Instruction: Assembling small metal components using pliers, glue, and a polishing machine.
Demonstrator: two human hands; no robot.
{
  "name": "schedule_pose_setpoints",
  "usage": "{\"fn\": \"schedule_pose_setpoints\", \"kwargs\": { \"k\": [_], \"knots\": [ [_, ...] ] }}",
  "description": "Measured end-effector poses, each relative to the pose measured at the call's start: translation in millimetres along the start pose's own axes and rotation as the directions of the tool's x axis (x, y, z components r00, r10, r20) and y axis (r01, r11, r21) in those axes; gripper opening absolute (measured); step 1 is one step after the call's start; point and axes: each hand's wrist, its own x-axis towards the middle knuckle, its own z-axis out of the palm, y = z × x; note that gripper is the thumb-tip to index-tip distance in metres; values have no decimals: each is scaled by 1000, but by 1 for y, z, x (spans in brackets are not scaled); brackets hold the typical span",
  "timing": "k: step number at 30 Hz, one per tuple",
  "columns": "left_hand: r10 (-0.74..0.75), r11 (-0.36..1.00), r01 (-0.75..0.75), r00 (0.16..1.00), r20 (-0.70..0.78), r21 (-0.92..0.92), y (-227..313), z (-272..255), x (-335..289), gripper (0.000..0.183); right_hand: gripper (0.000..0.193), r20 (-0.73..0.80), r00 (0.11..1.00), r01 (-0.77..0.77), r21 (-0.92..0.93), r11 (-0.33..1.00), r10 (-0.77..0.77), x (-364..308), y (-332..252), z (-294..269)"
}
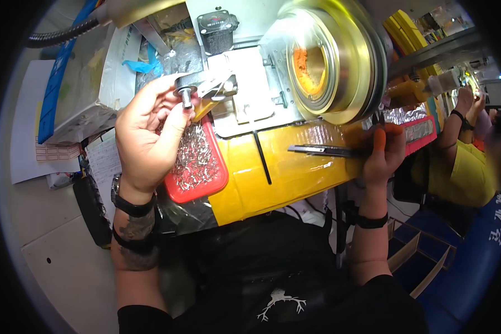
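My left hand [147, 136] is raised beside a black bracket with a metal bolt [186, 97], its thumb and fingers closed together near the bolt. What lies between those fingertips is hidden. Below that hand sits a red tray [224, 167] full of small metal parts. My right hand [383, 153], with orange finger covers, is at the right end of a yellow-taped surface [261, 200]. It is closed around a dark, two-pointed tool like tweezers [378, 119], tips upward. A utility knife [323, 150] lies just left of it, with its end reaching toward the hand.
A large brass-coloured round drum [339, 61] with orange material inside stands behind the taped surface. A thin black rod [263, 158] lies near a white metal plate [253, 89]. A blue-edged clear box [89, 83] stands left. Another person in yellow [462, 172] works at the right.
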Motion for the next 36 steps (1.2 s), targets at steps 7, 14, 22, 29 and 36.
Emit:
{"fn": "schedule_pose_setpoints", "kwargs": {
  "k": [7, 14, 22, 29, 36],
  "knots": [
    [-35, 993, 36, 999, -12, 114, -12, -4, -9, 4, 5, -6, 999, -44, -22, 999, 44, -5, 3, -3],
    [1, 970, -16, 998, 65, 243, -2, -6, -7, 5, 7, -31, 999, -24, -9, 1000, 24, -5, 0, -4],
    [17, 972, -35, 997, 79, 231, -9, -10, -4, 4, 11, -28, 999, 17, 3, 1000, -17, -5, 1, -1],
    [31, 978, -50, 995, 96, 204, -7, -8, -3, 3, 10, -11, 1000, -5, 65, 998, 6, -2, 8, -4],
    [6, 978, -22, 997, 75, 208, -6, -7, -4, 5, 9, -23, 1000, -12, 66, 998, 14, -3, 5, -3]
  ]
}}
